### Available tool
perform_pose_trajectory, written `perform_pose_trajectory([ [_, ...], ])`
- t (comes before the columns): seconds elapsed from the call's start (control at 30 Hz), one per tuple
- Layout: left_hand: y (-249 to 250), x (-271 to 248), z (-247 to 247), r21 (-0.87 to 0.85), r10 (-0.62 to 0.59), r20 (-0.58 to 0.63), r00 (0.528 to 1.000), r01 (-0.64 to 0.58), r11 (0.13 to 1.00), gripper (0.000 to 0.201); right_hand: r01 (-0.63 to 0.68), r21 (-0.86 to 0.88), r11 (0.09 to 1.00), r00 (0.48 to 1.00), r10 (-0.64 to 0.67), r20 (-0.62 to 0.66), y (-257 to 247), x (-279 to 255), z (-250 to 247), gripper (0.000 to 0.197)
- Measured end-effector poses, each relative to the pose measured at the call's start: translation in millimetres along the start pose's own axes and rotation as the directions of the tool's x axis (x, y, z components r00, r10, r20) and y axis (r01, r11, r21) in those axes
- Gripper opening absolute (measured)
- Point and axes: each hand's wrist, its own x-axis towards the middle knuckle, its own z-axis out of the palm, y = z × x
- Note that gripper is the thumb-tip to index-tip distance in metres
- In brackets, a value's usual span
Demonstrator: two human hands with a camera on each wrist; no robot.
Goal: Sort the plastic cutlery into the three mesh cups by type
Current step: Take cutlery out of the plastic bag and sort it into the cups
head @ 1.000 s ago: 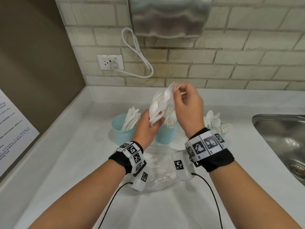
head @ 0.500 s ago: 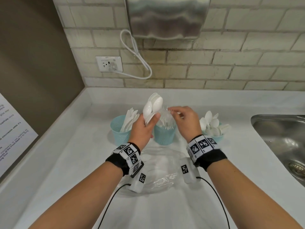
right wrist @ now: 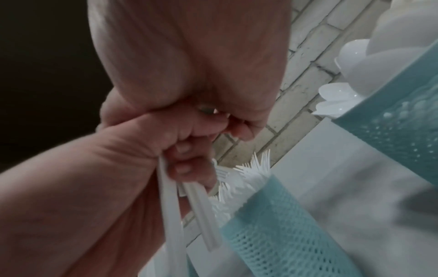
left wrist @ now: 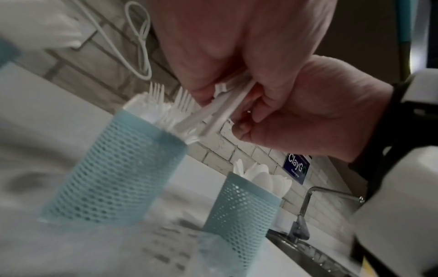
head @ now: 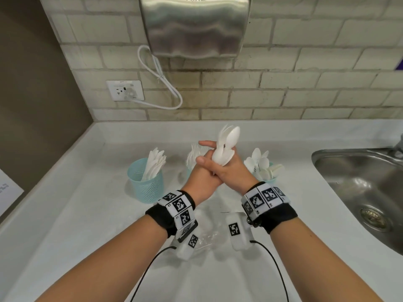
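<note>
Head view: left hand [head: 201, 179] and right hand [head: 233, 171] crossed, both gripping one bundle of spoons and forks [head: 225, 147] above the middle cup. Knife cup [head: 145, 179] left, spoon cup [head: 265, 173] right, on the bench [head: 76, 225].
Left wrist view: fork cup [left wrist: 113, 168] below the fists; blue sign [left wrist: 296, 169] reads "ClayGo".
Right wrist view: fingers [right wrist: 182, 166] curled round white handles.

Shared pantry: steel sink [head: 359, 192], hand dryer [head: 194, 27] (brick-tiled wall)
</note>
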Motion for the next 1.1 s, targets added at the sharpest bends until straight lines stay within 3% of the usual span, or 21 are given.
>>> perform_pose_trajectory([
  [0.1, 6.0, 5.4, 14.0, -0.060, -0.035, -0.020, 0.999, 0.034, 0.998, 0.040, 0.055, -0.058, 0.997, 0.996, -0.059, -0.073, -4.5, -3.5, -15.8, 0.029],
  [0.2, 16.4, 13.5, 26.8, -0.088, -0.091, 0.007, 0.996, 0.091, 0.992, 0.048, 0.066, -0.036, 0.997, 0.980, -0.071, -0.185, -6.9, -8.0, -35.1, 0.022],
  [0.33, 18.2, 24.2, 42.1, 0.308, -0.101, 0.156, 0.983, 0.048, 0.950, 0.033, 0.028, -0.002, 1.000, 0.894, -0.026, -0.447, -6.3, -8.6, -65.7, 0.025],
  [0.43, 5.5, 25.8, 52.6, 0.649, -0.229, 0.251, 0.941, 0.013, 0.761, 0.049, -0.107, -0.050, 0.993, 0.828, 0.062, -0.557, 6.4, -5.9, -91.9, 0.026],
  [0.5, -0.3, 24.0, 57.7, 0.709, -0.240, 0.264, 0.934, -0.020, 0.705, 0.051, -0.235, -0.058, 0.970, 0.809, 0.162, -0.565, 17.9, -5.6, -104.7, 0.026],
  [0.57, -3.7, 22.7, 61.3, 0.706, -0.198, 0.251, 0.947, -0.040, 0.707, 0.043, -0.284, -0.045, 0.958, 0.767, 0.199, -0.610, 28.1, -5.3, -116.0, 0.027],
  [0.63, -7.1, 22.4, 62.6, 0.683, -0.175, 0.239, 0.955, -0.037, 0.730, 0.037, -0.257, -0.016, 0.966, 0.706, 0.177, -0.685, 35.3, -4.1, -126.1, 0.028],
  [0.7, -11.3, 22.6, 63.0, 0.669, -0.164, 0.232, 0.959, -0.035, 0.743, 0.035, -0.194, -0.002, 0.981, 0.679, 0.133, -0.722, 38.4, -3.3, -131.4, 0.028],
  [0.9, -13.8, 22.6, 63.9, 0.655, -0.155, 0.208, 0.966, -0.020, 0.756, 0.034, -0.184, -0.063, 0.981, 0.802, 0.113, -0.586, 40.8, -8.6, -115.0, 0.015],
  [1.1, -14.1, 22.4, 64.6, 0.662, -0.155, 0.192, 0.969, -0.011, 0.749, 0.036, -0.275, -0.449, 0.850, 0.892, 0.051, -0.450, 49.0, -10.3, -106.1, 0.022],
])
